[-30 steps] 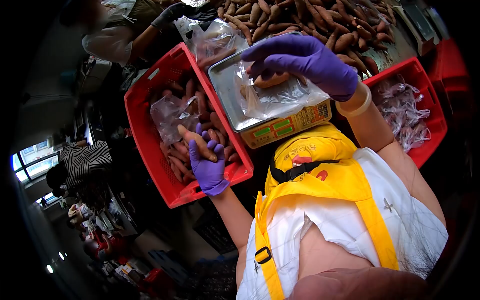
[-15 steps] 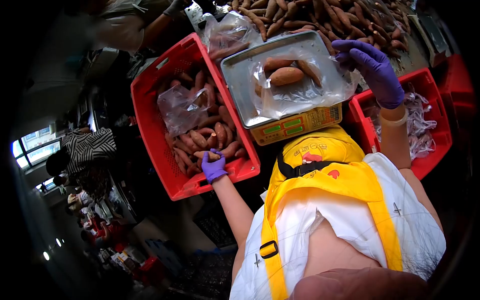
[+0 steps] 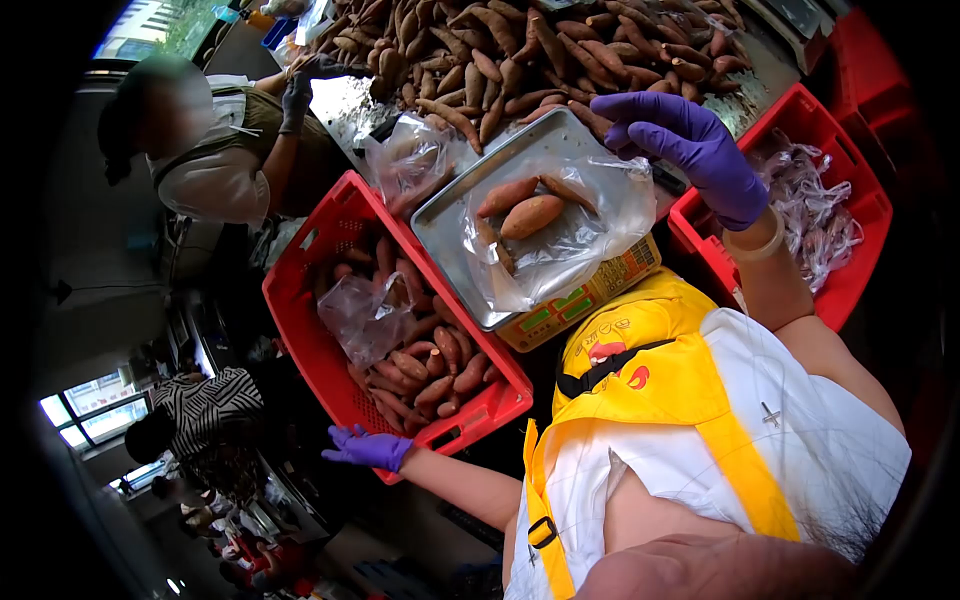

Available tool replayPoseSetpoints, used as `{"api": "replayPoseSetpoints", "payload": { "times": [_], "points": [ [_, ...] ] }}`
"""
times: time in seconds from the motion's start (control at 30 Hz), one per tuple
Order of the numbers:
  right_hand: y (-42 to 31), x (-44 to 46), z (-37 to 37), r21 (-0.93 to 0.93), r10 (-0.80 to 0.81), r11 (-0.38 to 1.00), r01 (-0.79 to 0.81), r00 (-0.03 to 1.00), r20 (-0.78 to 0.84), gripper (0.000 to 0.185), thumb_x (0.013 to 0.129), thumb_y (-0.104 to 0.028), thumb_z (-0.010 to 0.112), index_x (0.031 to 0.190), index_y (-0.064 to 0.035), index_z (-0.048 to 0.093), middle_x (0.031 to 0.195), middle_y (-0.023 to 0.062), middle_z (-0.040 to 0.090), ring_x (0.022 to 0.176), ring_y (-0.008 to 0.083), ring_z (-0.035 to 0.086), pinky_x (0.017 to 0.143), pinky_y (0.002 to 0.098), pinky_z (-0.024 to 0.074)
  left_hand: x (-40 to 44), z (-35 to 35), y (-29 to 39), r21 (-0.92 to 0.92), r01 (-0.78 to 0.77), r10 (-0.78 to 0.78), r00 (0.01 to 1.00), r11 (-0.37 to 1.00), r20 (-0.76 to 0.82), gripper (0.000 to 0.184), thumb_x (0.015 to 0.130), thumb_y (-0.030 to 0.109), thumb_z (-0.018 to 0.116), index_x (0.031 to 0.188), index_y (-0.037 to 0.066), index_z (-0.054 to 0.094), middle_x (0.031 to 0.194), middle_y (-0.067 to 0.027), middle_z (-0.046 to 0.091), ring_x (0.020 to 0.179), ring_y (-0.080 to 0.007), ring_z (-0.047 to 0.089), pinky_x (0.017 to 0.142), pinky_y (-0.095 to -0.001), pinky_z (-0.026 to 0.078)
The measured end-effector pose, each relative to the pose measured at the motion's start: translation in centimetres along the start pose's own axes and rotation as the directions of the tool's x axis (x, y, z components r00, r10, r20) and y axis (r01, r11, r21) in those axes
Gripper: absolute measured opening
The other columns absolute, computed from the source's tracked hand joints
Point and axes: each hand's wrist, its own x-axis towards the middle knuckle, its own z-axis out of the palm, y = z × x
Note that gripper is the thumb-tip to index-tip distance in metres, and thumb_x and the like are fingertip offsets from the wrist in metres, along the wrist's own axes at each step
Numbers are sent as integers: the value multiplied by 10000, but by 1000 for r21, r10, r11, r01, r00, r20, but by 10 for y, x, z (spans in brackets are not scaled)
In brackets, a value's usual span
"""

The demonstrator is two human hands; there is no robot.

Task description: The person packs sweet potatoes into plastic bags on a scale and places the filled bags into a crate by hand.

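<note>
Four tapered, reddish-brown sweet potatoes (image 3: 532, 217) lie amid a clear plastic bag (image 3: 560, 260) on the flat steel scale tray (image 3: 442, 222), which bears their load. The red plastic crate (image 3: 505, 396) stands just left, presumably for reach; my purple-gloved left hand (image 3: 367, 448) spreads, empty, by its near rim. My purple-gloved right hand (image 3: 692, 150) curves, apparently empty, near the tray's right.

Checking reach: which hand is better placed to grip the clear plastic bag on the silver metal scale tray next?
Likely right: the purple-gloved right hand hovers near the bag. The purple-gloved left hand is farther off, by a red plastic crate.
</note>
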Motion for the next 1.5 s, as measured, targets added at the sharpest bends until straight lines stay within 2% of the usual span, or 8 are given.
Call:
{"api": "replayPoseSetpoints", "payload": {
  "times": [0.23,0.37,0.53,0.67,0.83,1.1,1.23,1.5],
  "points": [
    [-3,-14,31,-87,-145,987,138,986,-79,346,929,-42,604,1274,-25,584,1152,73,663,978,106,634,878,250,510,-95,67,114,34,-614,583,765,789,273,640,977,393,531,1471,40,329,1372,-120,478,1253,-224,475,1018,-343,381],
    [36,-18,61,-562,-231,758,331,942,243,224,872,-144,665,1092,-101,679,933,154,679,837,312,664,751,375,530,-191,108,99,-268,-664,570,289,698,769,1176,663,453,840,1537,83,146,1564,-137,223,1427,-314,252,1134,-462,222],
    [80,-17,59,-809,-93,485,333,939,331,205,836,-125,599,1040,-102,610,850,172,649,804,353,647,720,419,528,-212,135,79,-113,-884,574,193,454,796,1104,707,303,834,1532,60,143,1502,-220,310,1369,-376,340,1113,-458,279],
    [125,0,62,-889,7,458,20,1000,26,218,849,-92,561,1037,-37,656,979,169,678,909,323,667,812,379,523,-193,131,57,-60,-403,229,387,913,893,591,832,136,719,1352,4,470,1171,-142,629,941,-240,628,886,-360,475],
    [206,31,51,-979,54,199,-52,998,-42,208,865,-107,547,1007,-40,684,941,174,686,881,347,670,776,392,531,-203,127,83,-14,530,-42,95,848,995,220,904,65,591,1069,-71,641,969,-120,679,792,-149,621,769,-267,478],
    [142,49,26,-952,232,283,116,955,185,276,809,-264,624,986,-65,694,972,193,680,884,369,652,800,428,516,-220,134,82,22,507,-82,97,862,992,366,952,124,557,1286,-25,563,870,-58,655,737,-96,549,703,-227,425],
    [141,44,12,-798,306,551,-246,948,-81,395,708,-249,696,1047,-47,670,976,193,682,919,351,654,827,376,511,-222,144,84,4,484,-87,150,875,985,459,954,120,553,1391,13,462,1029,-55,668,740,-68,530,702,-201,411],
    [91,36,3,-475,92,869,137,899,427,544,677,36,685,1203,-84,616,1129,104,658,1052,211,619,931,332,474,-226,155,75,17,490,-111,163,872,980,507,953,141,579,1429,67,422,1139,-55,648,731,-44,523,628,-172,377]
  ]
}}
